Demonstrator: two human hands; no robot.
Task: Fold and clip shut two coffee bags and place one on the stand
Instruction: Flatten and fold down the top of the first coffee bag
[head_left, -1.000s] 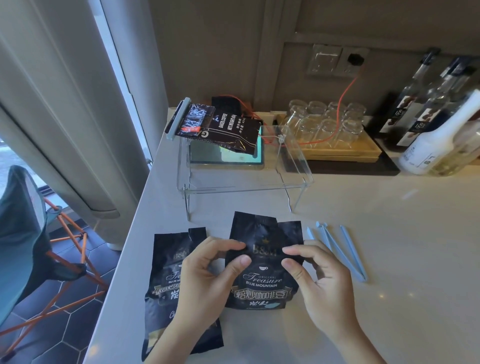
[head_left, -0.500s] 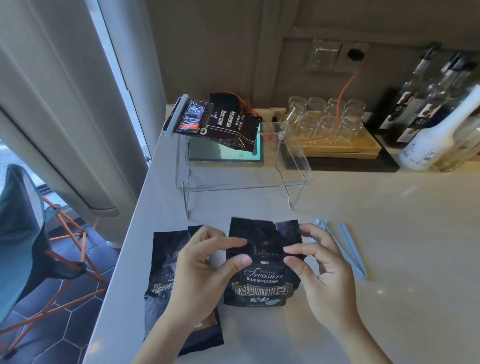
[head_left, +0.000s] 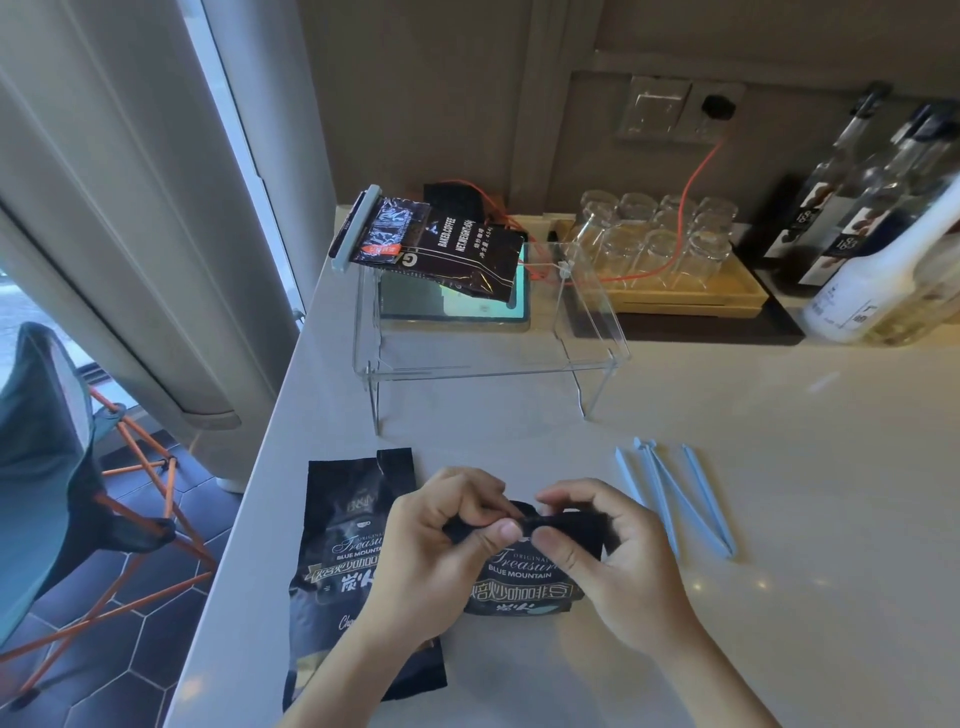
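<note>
A black coffee bag (head_left: 524, 582) lies on the counter in front of me with its top edge rolled down. My left hand (head_left: 431, 551) and my right hand (head_left: 602, 545) both pinch that folded top between thumb and fingers. A second black coffee bag (head_left: 343, 545) lies flat to the left, partly under my left wrist, its top unfolded. Light blue sealing clips (head_left: 675, 499) lie loose to the right of my right hand. A clear acrylic stand (head_left: 587, 343) stands further back, with another clipped dark bag (head_left: 441, 244) resting on its left end.
A tablet (head_left: 467, 312) lies under the stand. Upturned glasses on a wooden tray (head_left: 691, 296) and several bottles (head_left: 878, 249) line the back wall. An orange cable (head_left: 696, 182) runs from a wall socket. The counter's left edge drops to a floor with a folding chair (head_left: 47, 467).
The top of the middle bag was flat and upright; both hands have now rolled it down toward me and closed on the fold.
</note>
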